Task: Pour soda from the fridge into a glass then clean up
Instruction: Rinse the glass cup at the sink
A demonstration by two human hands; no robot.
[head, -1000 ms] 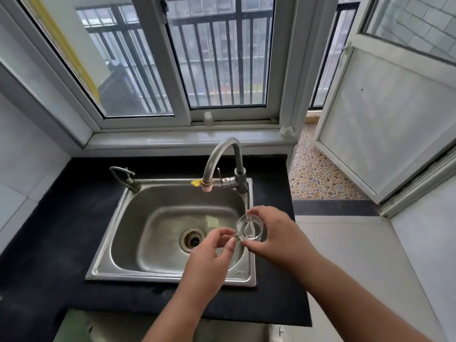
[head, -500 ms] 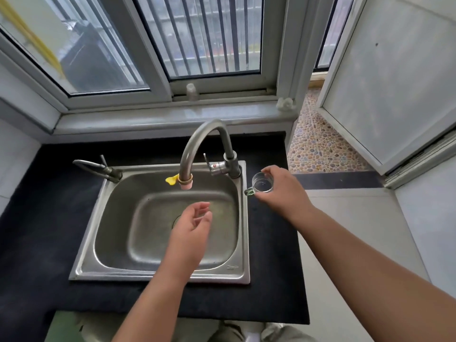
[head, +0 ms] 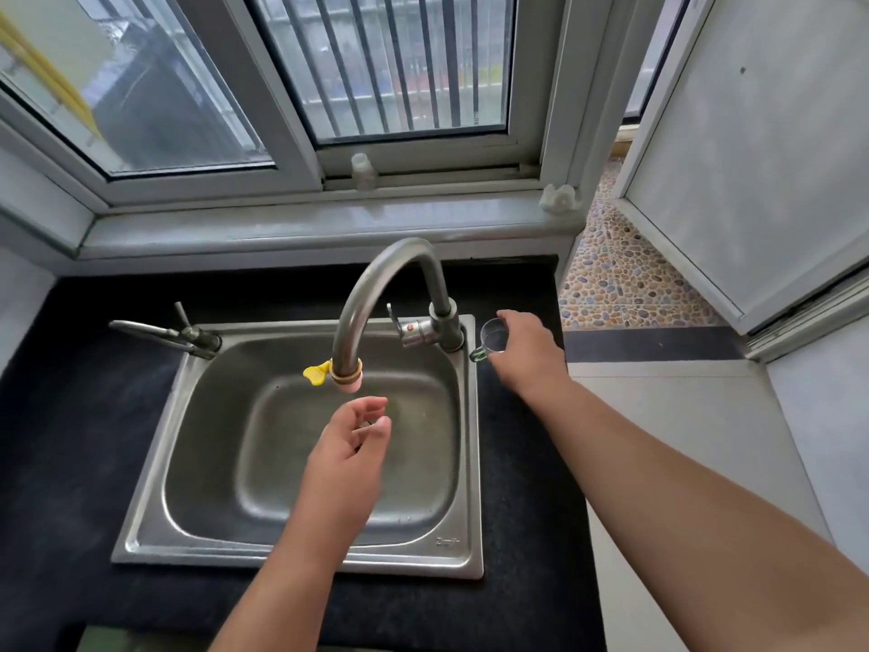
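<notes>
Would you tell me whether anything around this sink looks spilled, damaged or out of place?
Nothing looks spilled or broken. One oddity: a yellow tag sticks out sideways from the faucet tip. The right hand holds the glass beside the sink.

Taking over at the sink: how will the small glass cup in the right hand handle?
Probably rigid and fragile: the glass cup is clear glass beside the steel faucet, so a knock could chip it. Likely light, since the right hand spans it. Possibly wet and slippery at the sink; the green handle may give surer grip.
</notes>
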